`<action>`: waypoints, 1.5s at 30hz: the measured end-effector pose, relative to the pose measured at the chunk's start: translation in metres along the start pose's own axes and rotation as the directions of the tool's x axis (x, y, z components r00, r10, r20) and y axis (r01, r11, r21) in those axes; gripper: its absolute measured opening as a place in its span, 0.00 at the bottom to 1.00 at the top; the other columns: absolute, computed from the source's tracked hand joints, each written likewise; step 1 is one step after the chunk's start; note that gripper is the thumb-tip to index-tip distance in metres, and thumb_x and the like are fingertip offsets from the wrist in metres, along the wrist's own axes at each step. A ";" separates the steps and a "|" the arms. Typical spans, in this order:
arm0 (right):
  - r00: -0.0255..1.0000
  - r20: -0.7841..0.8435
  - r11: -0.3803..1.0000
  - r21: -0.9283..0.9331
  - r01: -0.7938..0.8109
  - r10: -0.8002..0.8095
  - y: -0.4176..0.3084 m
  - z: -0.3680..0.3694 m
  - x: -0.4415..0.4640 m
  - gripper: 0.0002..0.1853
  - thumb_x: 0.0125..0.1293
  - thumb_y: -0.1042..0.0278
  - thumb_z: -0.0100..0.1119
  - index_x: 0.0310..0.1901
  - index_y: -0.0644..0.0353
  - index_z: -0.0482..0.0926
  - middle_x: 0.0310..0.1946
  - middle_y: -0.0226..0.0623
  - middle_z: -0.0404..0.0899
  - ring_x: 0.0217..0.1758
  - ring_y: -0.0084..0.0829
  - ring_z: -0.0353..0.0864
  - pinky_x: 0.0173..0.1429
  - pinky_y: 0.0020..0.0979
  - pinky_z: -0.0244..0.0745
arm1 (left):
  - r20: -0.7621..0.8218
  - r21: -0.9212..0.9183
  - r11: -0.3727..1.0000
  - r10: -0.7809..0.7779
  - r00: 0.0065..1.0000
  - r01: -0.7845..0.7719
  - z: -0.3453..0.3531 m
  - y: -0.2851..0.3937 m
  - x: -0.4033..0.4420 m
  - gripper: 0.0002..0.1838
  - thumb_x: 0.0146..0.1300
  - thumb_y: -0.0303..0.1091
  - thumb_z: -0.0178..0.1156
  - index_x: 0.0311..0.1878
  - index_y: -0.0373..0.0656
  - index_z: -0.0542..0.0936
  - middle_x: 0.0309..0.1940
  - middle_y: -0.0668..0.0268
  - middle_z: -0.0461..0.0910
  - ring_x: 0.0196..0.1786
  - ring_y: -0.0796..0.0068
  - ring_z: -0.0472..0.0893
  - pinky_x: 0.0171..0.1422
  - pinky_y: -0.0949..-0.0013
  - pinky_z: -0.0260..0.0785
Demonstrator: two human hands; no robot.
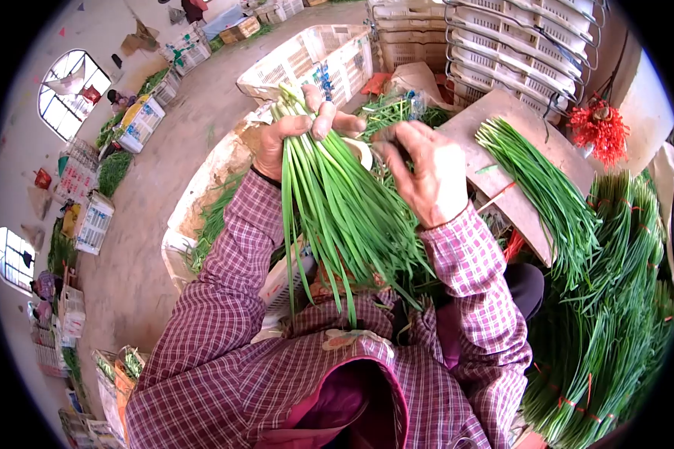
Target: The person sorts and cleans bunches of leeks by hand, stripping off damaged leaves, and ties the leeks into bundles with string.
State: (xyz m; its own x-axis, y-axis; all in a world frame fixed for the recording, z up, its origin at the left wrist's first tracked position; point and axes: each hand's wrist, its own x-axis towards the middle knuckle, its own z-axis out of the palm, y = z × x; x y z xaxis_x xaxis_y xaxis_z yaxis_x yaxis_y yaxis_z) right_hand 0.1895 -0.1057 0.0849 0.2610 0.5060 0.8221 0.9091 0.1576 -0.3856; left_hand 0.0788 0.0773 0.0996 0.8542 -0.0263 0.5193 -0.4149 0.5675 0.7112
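My left hand (298,135) is closed around the pale stem ends of a bunch of garlic chives (344,202). The long green leaves fan down and right toward my lap. Just right of the bunch, my right hand (430,176) is raised with its fingers curled in and the thumb near the index finger. Its fingertips are blurred, and whatever they may pinch cannot be made out. A separate bundle of chives (535,183) lies on a slanted board (464,138) to the right.
Tied chive bundles (606,337) are heaped at the right. Red ties (599,131) hang above them. A white crate (352,63) and stacked crates (513,49) stand ahead. Loose chives (221,217) lie in a container at the left. More crates and greens line the far wall.
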 end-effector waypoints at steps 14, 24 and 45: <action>1.000 -0.016 0.955 -0.297 0.012 -0.018 0.028 -0.106 0.029 0.14 0.65 0.56 0.59 0.35 0.59 0.83 0.29 0.38 0.83 0.28 0.34 0.83 0.37 0.34 0.80 | -0.196 0.059 0.972 0.236 0.952 -0.229 -0.048 0.030 -0.012 0.07 0.62 0.32 0.53 0.43 0.50 0.71 0.31 0.72 0.72 0.43 0.68 0.79 0.57 0.56 0.74; 0.832 0.413 0.927 -0.099 -0.362 0.370 0.003 -0.001 -0.074 0.24 0.64 0.40 0.55 0.38 0.58 0.79 0.30 0.45 0.83 0.33 0.44 0.84 0.39 0.40 0.79 | -0.091 -0.026 0.952 0.303 0.949 -0.307 -0.054 0.069 -0.010 0.09 0.62 0.30 0.53 0.45 0.48 0.72 0.33 0.74 0.68 0.40 0.77 0.69 0.61 0.62 0.61; 0.829 0.398 0.902 -0.340 -0.264 0.393 0.052 0.002 -0.131 0.17 0.55 0.62 0.65 0.49 0.48 0.81 0.37 0.38 0.79 0.42 0.43 0.78 0.47 0.41 0.75 | 0.333 0.764 -0.581 -0.018 0.943 -0.281 0.030 0.024 0.010 0.06 0.52 0.34 0.65 0.32 0.50 0.78 0.22 0.71 0.74 0.27 0.76 0.77 0.33 0.70 0.72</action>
State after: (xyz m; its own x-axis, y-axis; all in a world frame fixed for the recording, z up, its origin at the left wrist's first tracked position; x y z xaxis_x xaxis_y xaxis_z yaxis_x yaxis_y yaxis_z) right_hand 0.2016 -0.1624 -0.0434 0.4443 0.8186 0.3639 0.8620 -0.2800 -0.4226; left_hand 0.0682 0.0656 0.1359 0.7082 -0.3093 0.6347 -0.2388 -0.9509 -0.1969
